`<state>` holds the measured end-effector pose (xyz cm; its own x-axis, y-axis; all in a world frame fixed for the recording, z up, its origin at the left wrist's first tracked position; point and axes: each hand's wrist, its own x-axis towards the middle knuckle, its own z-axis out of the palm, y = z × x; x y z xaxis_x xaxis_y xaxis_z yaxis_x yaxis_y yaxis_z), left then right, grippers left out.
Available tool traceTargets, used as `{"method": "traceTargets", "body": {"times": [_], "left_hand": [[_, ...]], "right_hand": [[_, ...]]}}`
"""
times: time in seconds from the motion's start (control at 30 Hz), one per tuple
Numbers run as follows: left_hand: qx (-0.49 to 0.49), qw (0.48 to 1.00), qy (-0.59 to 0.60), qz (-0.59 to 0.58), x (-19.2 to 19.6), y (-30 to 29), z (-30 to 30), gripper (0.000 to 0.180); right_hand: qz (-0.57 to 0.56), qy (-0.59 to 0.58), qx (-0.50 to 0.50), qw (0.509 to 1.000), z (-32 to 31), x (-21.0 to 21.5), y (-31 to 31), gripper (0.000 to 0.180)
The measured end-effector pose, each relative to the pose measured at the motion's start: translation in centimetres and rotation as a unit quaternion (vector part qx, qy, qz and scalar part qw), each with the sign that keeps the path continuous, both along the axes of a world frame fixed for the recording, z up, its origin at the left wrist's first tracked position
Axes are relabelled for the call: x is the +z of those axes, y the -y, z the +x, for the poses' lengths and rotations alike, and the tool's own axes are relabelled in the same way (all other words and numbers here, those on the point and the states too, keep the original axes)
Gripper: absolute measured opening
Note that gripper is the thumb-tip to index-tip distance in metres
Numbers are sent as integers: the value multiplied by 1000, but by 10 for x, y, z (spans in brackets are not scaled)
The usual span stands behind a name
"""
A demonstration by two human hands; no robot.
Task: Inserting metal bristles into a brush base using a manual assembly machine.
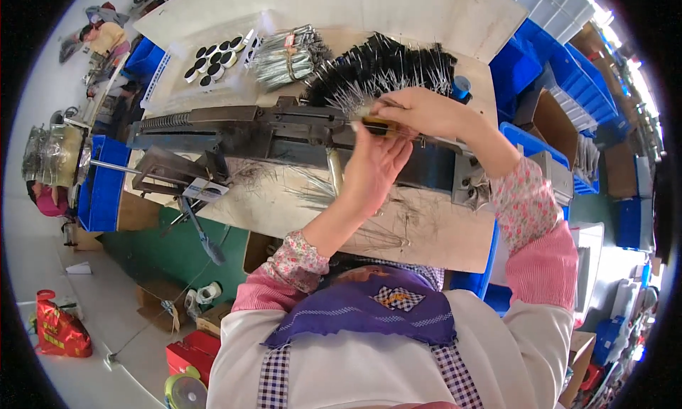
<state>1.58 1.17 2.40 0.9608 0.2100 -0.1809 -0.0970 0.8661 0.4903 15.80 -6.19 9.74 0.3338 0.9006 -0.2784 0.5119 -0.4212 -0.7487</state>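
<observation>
Both hands meet over a long dark metal bench fixture (291, 128) lying across the table. My left hand (375, 164) comes from below, thumb raised and fingers curled against a small black and yellowish piece (380, 127); its kind is not clear. Just above it, my right hand (419, 110) bends over with thumb and fingertips pinched together. What those fingertips hold is too small to make out. Right behind the hands spreads a large pile of black-bristled wire brushes (383, 64), their bare silver stems pointing toward me.
A tied bundle of silver wires (290, 57) lies left of the brushes. Beyond it stands a clear tray (153, 82) of black-topped white cylinders. Loose wires (316, 189) and dark bristle scraps litter the wooden tabletop (455, 231). Blue bins (522, 68) flank the table; a person (106, 39) sits far left.
</observation>
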Motion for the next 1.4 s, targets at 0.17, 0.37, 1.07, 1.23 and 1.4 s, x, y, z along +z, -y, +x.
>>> {"method": "traceTargets", "body": {"times": [0.17, 0.37, 1.07, 1.23, 1.4], "left_hand": [[-9, 984, 24, -175, 11, -28, -9, 81], [33, 990, 10, -134, 6, -22, -14, 74], [30, 999, 13, -41, 3, -22, -19, 69], [39, 997, 2, -60, 4, -22, -29, 69], [42, 998, 15, -33, 12, -34, -28, 70]], "right_hand": [[118, 553, 78, 821, 20, -4, 36, 32], [287, 405, 0, 868, -50, -19, 4, 28], [235, 386, -40, 891, -32, -16, 16, 18], [273, 438, -13, 856, -56, -11, 4, 20], [235, 298, -77, 922, -24, -15, -2, 11]]}}
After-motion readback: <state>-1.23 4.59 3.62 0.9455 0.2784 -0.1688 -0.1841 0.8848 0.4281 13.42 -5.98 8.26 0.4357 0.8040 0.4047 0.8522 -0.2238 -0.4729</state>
